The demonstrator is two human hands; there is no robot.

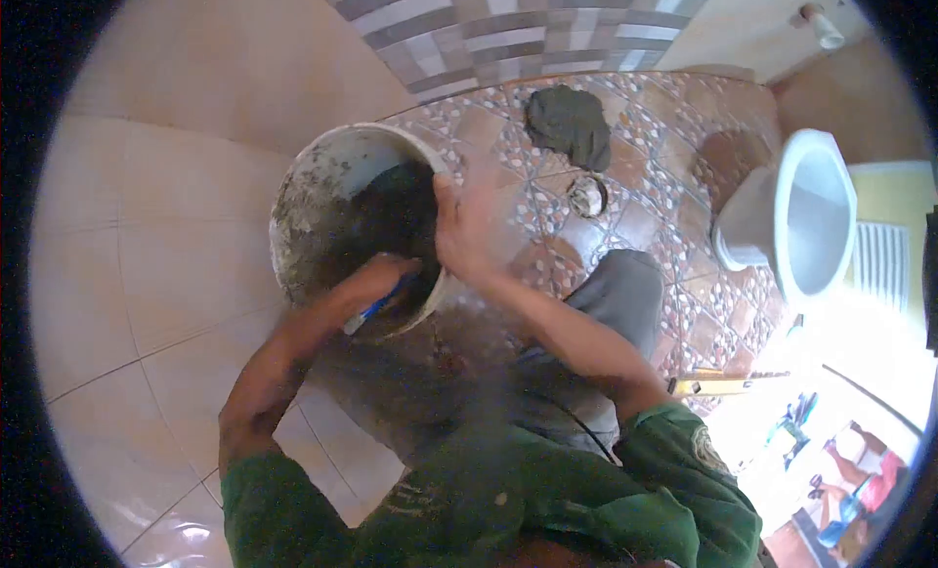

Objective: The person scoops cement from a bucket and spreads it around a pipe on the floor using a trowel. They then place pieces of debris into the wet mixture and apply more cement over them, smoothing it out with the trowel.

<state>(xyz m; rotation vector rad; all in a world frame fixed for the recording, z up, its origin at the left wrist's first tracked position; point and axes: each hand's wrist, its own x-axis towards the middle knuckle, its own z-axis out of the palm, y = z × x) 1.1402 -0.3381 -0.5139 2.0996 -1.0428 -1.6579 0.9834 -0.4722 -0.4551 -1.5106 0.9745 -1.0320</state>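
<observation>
A round bucket (291, 216), its inner wall crusted with mortar, stands tilted in front of me with dark, wet mortar (391, 211) inside. My left hand (384, 275) reaches into it, closed around a blue-handled tool (369, 312). The far end of this tool is hidden in the bucket. My right hand (464, 226) is at the bucket's right rim, thumb at the edge; its outer fingers are blurred by motion.
A mortar heap (569, 124) lies on the patterned floor beside a round drain hole (587, 196). At the right are a white tub (819, 216) and a yellow level (723, 384). A pipe (823, 28) juts from the wall. Another person (860, 495) is at the lower right.
</observation>
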